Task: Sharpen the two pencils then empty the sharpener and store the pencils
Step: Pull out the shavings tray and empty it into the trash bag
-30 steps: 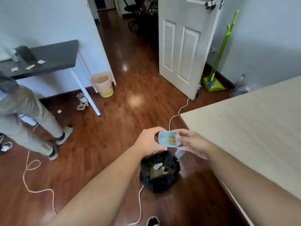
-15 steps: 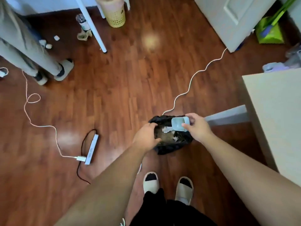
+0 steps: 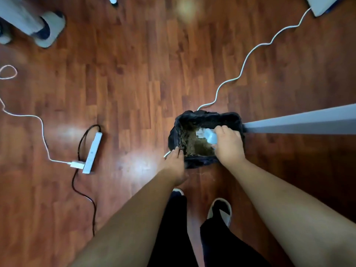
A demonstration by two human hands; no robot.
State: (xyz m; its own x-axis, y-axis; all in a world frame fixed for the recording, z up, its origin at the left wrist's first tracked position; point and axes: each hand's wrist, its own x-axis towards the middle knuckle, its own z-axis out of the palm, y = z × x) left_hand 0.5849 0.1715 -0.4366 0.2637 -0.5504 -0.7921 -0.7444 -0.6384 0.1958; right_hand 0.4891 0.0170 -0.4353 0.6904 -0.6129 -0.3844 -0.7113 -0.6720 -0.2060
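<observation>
A small bin lined with a black bag stands on the wooden floor below me, with brown shavings and scraps of paper inside. My right hand is over the bin's right side, gripping the light blue sharpener tray, which is tipped into the bin. My left hand rests at the bin's near left rim, fingers together on the bag's edge. No pencils are in view.
A white power strip with a black cord and white charger lies on the floor to the left. A white cable snakes from the bin to the top right. A grey table leg runs right. Another person's feet stand top left. My own feet are below.
The view has tilted down over the bin. My right hand has lowered the tray into the bin and tipped it; my left hand has dropped to the bin's near rim.
</observation>
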